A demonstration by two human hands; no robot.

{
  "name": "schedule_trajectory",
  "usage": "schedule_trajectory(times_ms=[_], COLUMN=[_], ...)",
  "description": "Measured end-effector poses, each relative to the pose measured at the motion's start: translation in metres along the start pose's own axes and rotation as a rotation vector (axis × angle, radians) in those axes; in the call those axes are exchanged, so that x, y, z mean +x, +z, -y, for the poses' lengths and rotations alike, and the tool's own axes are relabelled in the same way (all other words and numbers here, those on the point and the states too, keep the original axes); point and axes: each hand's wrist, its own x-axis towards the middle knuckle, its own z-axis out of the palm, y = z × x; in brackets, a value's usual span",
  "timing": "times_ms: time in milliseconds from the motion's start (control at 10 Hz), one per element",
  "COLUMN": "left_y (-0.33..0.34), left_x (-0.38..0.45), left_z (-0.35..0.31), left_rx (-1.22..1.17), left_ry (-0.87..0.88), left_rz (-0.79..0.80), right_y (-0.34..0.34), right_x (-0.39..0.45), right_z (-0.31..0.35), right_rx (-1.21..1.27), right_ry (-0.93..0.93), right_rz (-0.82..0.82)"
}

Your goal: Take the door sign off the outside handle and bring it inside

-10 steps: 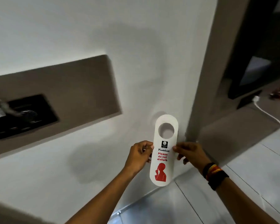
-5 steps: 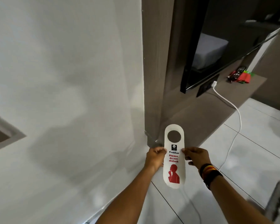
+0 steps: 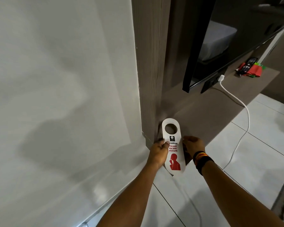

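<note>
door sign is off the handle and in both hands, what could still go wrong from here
The door sign is pinched only at its side edges by the left hand and right hand, so it could bend or slip. The white cable trails across the tiled floor ahead, a possible trip hazard.

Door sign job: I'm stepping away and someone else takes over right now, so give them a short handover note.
Left hand: pinches the left edge of the door sign.
Right hand: holds the sign's right edge.
The sign is upright between both hands, off any handle, its hole empty, "Please do not disturb" facing the camera.
Done: sign removed. You seem to be inside: tiled floor, white cable and a shelf with a remote lie ahead.
Left: carry it further in and, probably, set it down.
</note>
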Motion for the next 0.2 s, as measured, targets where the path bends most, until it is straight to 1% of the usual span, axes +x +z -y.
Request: schedule_trajectory(times_ms=[100,200], left_y=[-0.005,-0.018], left_x=[-0.015,-0.028], left_z=[0.001,0.004], left_rx=[0.336,0.686], left_ry=[0.154,0.463], left_rz=[-0.063,-0.190], right_y=[0.001,0.008], right_x=[-0.008,-0.027], right_z=[0.001,0.000], right_rx=[-0.051,-0.132], right_ry=[-0.104,-0.349], right_rz=[-0.042,-0.213])
